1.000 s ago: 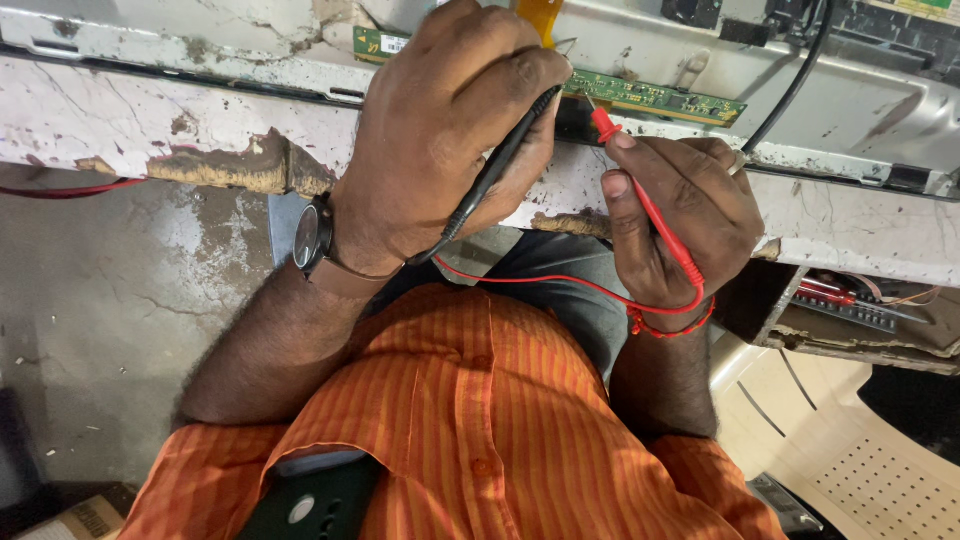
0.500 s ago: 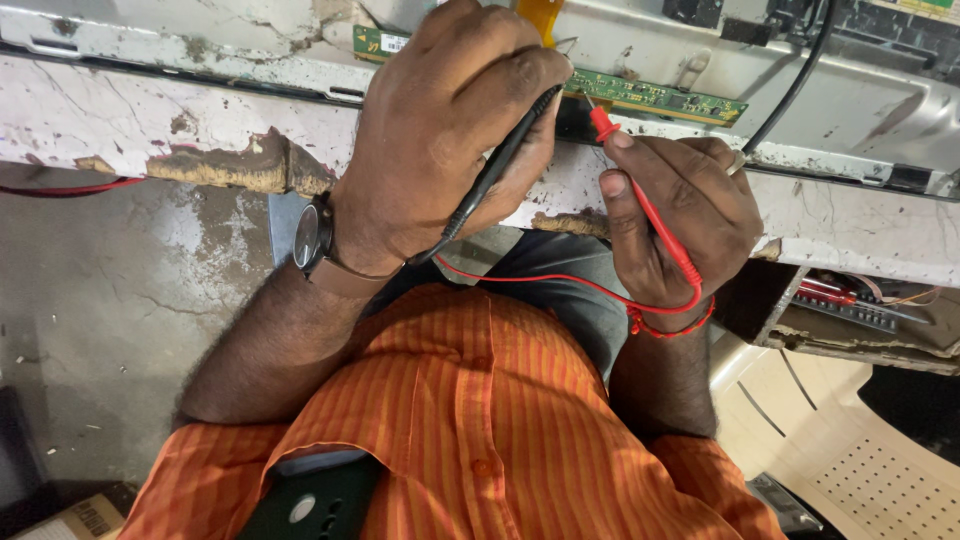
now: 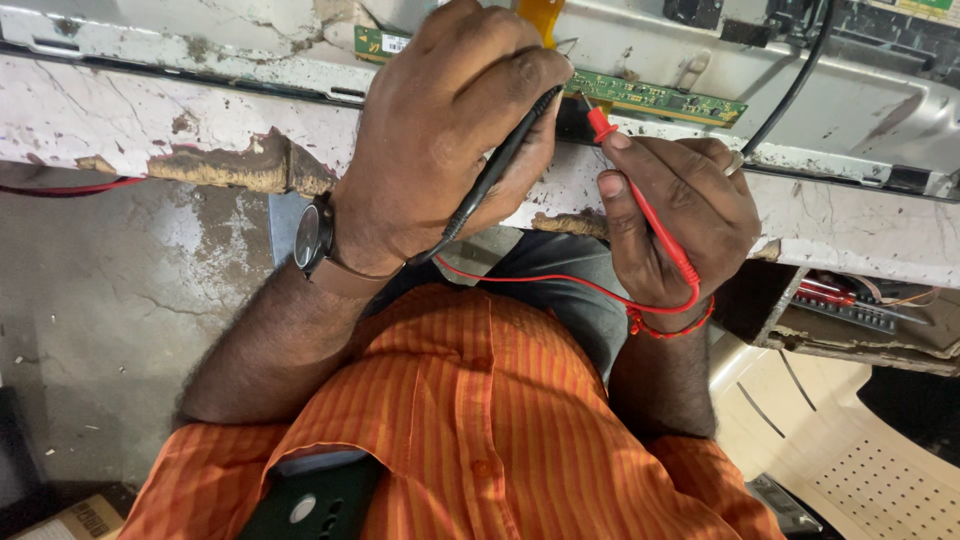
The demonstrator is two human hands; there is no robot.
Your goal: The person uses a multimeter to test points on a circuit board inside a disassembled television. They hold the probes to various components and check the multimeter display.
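Left hand (image 3: pixel 450 140) closed around a black test probe (image 3: pixel 497 165), the fingers curled over its shaft; the probe runs slantwise from the base of the hand up to the far right, where its tip meets the near edge of a narrow green circuit board (image 3: pixel 650 97). Right hand (image 3: pixel 680 215) gripping a red test probe (image 3: pixel 640 205) between thumb and curled fingers, its pointed end resting at the same board edge, just right of the black tip. A thin red lead (image 3: pixel 540 280) leaves the red probe at the wrist, loops there and passes leftward across the lap towards the left wrist. The board lies along the far edge of a worn white table (image 3: pixel 150 110) with chipped paint, set against a pale metal panel (image 3: pixel 850 100) on which a black cable (image 3: pixel 800 80) descends from the top right. A wristwatch (image 3: pixel 310 238) with a dark face and brown strap sits on the left wrist; a red thread band (image 3: pixel 670 328) circles the right wrist. Near the viewer, an orange striped shirt (image 3: pixel 480 430) fills the lower frame, with a dark green phone (image 3: pixel 310 505) showing in its chest pocket. Below the table at right, an open compartment (image 3: pixel 850 310) holds small parts, too indistinct to identify, and a cream perforated plastic chair (image 3: pixel 860 470) stands at the lower right. A grey concrete floor (image 3: pixel 100 330) occupies the left side.
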